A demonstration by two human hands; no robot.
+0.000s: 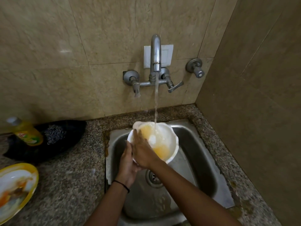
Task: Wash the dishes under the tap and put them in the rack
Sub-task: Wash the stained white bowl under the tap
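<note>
A white bowl (169,141) with yellowish water in it is held over the steel sink (192,154), under the running stream from the wall tap (155,53). My left hand (127,162) grips the bowl's near left rim from below and outside. My right hand (141,150) lies across the rim with its fingers stretched into the bowl, rubbing the inside; the fingertips look blurred. A dirty plate with a yellow rim (16,185) sits on the counter at the left. No rack is in view.
A yellow dish-soap bottle (27,132) and a steel scrubber (53,133) rest on a black cloth at the back left of the granite counter (73,168). Tap handles (175,87) stick out of the tiled wall. A side wall closes in on the right.
</note>
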